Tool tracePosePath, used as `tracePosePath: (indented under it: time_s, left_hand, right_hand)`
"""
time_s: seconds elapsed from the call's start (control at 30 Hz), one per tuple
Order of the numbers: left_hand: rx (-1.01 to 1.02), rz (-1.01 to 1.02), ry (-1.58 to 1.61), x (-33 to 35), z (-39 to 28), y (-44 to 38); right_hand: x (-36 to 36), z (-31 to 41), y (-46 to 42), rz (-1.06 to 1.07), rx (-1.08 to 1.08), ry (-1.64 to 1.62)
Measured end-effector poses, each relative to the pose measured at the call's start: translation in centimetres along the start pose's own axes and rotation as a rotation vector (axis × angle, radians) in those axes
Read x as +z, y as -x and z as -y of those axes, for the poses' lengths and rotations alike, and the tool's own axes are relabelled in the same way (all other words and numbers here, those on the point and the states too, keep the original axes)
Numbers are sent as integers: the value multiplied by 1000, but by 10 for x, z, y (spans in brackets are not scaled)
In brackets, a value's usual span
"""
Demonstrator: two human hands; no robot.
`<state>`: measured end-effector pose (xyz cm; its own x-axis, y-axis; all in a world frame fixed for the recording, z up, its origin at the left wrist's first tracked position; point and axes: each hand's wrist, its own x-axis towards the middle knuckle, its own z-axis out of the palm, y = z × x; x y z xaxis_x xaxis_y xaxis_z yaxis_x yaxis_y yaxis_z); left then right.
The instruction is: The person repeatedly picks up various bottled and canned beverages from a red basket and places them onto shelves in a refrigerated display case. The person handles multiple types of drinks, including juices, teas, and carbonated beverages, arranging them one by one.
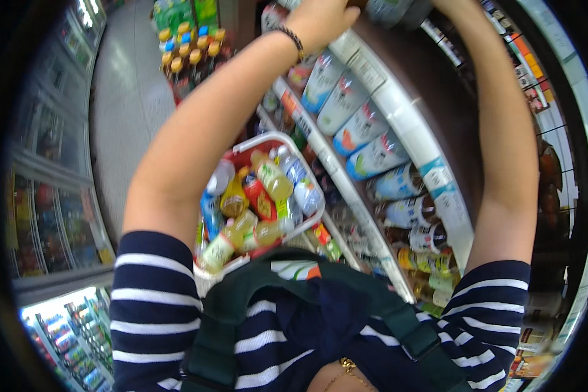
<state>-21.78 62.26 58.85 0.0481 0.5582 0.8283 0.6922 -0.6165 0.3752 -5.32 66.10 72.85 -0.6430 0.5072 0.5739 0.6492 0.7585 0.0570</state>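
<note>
My left hand (323, 23), with a dark braided bracelet at the wrist, reaches over the white front rail of a store shelf (406, 110). Its fingertips are cut off at the top edge. Only the wrist end of my right hand (452, 4) shows at that edge. Between the hands is a blurred container (387, 11); whether either hand grips it cannot be seen. Below the left hand, a row of white-and-blue sleeved bottles (345, 105) fills part of a lower shelf. Under my left forearm sits a red-and-white shopping basket (305, 226) full of drink bottles (273, 180).
Crates of yellow- and blue-capped bottles (191, 51) stand at the upper left, beside the grey floor aisle (127, 93). Glass-door coolers (54, 117) line the far left. More bottles (402, 183) and price-label rails (438, 179) run down the right.
</note>
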Motion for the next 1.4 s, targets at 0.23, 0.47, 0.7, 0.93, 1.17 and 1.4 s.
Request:
tracePosePath:
  time_s: [0.23,0.47,0.7,0.93,1.17,1.4]
  left_hand:
    - [-287,153,-89,-68,-6,127]
    - [-653,372,184,-69,-41,291]
    - [-929,655,279,-31,-64,382]
    - [-1088,662,311,-4,-58,399]
    - [-1254,526,554,22,-44,406]
    - [-1295,390,973,35,-71,360]
  right_hand:
    - [73,148,33,455,-58,135]
    - [245,140,213,857,138,-86]
    - [315,101,324,1033,765,-244]
    - [332,102,350,978,959,-826]
    - [303,109,342,885,1085,-964]
    - [225,130,315,638,1046,-1144]
